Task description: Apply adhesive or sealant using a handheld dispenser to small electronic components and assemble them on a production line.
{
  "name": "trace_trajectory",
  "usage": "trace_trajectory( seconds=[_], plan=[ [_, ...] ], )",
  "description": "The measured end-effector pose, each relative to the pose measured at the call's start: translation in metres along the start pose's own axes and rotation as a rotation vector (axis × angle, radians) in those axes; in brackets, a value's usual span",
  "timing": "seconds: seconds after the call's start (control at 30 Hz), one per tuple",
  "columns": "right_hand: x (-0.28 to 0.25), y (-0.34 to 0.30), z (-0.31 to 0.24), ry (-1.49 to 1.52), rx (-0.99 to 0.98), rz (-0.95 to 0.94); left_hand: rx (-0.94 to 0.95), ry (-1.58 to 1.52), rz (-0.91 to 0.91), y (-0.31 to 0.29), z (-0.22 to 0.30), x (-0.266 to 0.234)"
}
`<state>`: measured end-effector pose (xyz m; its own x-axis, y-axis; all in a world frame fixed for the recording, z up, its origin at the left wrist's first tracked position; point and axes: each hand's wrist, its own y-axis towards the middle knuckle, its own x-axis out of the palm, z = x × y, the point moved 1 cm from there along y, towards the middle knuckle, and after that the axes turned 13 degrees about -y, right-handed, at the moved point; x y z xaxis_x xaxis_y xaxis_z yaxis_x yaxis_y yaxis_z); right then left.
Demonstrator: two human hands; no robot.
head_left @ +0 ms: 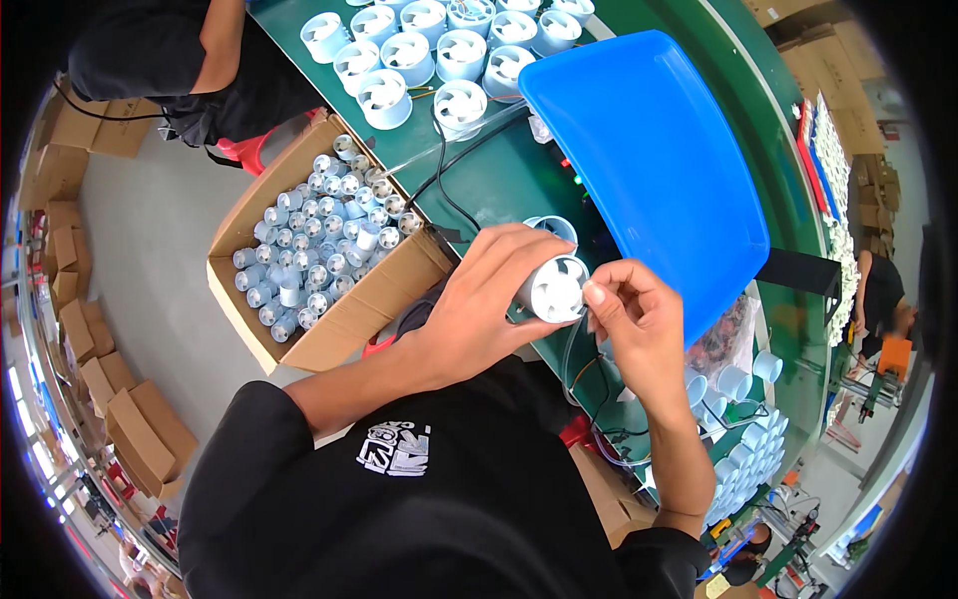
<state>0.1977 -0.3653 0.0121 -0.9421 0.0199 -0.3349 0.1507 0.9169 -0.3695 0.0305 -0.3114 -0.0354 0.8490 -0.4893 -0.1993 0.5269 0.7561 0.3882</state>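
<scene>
My left hand [477,299] is wrapped round a small pale-blue cylinder fan [558,289], its white blades facing up. Against the fan's right rim, my right hand [639,317] has thumb and forefinger pinched together. What lies between those fingertips is too small to make out. Just behind the held fan, a second pale-blue cylinder [552,228] stands on the green table, partly hidden by my left hand.
A large blue tray [654,160] leans over the table. Several fans [461,55] stand at the far end, with a cardboard box [334,334] full of them to the left. Pale-blue cups [743,464] are stacked at right. Black cables [444,175] cross the green table [469,185]; another person [140,50] sits far left.
</scene>
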Motion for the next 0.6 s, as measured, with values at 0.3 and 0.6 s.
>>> trace_trajectory(
  seconds=[0.3,0.6],
  plan=[
    [-0.007,-0.025,-0.024,-0.53,-0.479,0.181,-0.044,-0.056,0.063,-0.008,0.002,0.003],
    [-0.006,-0.032,-0.026,-0.662,-0.828,0.431,-0.026,-0.065,0.049,-0.01,0.014,0.004]
  ],
)
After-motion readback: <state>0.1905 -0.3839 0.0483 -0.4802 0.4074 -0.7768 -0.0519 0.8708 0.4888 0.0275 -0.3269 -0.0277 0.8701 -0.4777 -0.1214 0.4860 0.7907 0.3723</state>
